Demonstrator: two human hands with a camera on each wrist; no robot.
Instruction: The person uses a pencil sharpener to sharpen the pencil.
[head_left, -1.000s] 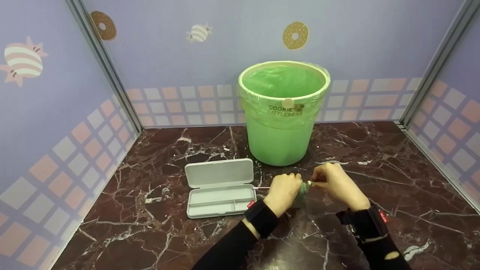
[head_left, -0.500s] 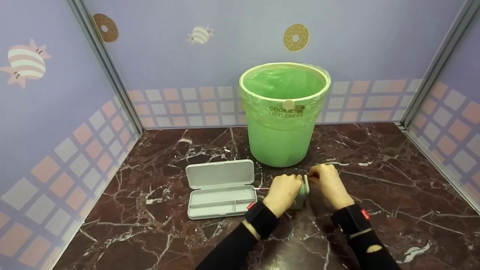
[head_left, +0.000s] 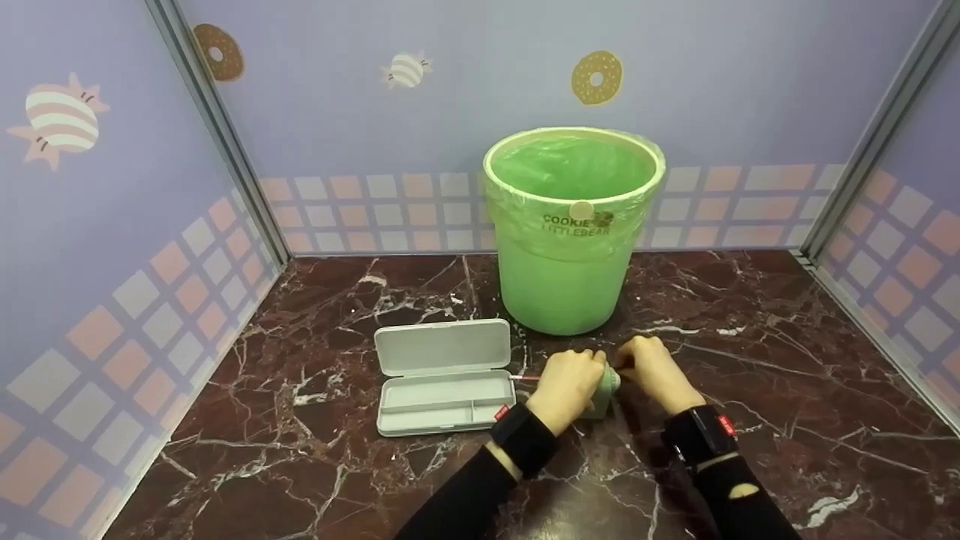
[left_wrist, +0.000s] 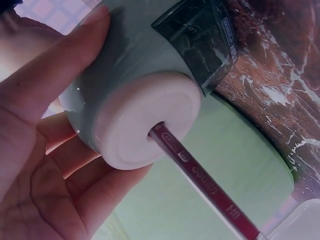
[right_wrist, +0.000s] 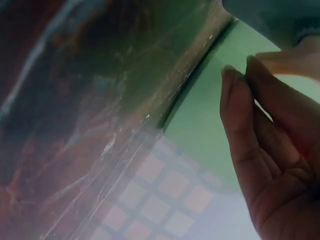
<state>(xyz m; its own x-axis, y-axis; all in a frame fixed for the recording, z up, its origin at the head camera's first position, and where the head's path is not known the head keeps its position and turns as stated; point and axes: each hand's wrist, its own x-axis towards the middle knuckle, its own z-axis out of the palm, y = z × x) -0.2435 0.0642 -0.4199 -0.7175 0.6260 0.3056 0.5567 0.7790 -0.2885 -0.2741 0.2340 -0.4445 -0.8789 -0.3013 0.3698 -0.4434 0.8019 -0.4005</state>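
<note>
My left hand (head_left: 566, 386) grips a green hand-crank pencil sharpener (head_left: 598, 401) on the tabletop. In the left wrist view, thumb and fingers wrap round the sharpener's body (left_wrist: 137, 50). A dark red HB pencil (left_wrist: 200, 177) sticks out of the hole in its pale round front (left_wrist: 132, 117). On its side is a dark see-through shavings drawer (left_wrist: 197, 42). At the sharpener's right end, my right hand (head_left: 656, 375) pinches the crank handle, which the fingers mostly hide. The right wrist view shows those fingertips (right_wrist: 232, 82) drawn together beside the sharpener.
An open grey pencil case (head_left: 444, 347) lies left of the sharpener, its lid tipped back and the pencil's end close to its right side. Behind stands a green bin (head_left: 566, 281) with a clear liner. Patterned walls (head_left: 360, 112) enclose the dark marble tabletop (head_left: 322, 465).
My right hand has moved slightly left and round with the crank, whose position differs in each frame. The left hand keeps its grip on the sharpener, and the pencil stays in place.
</note>
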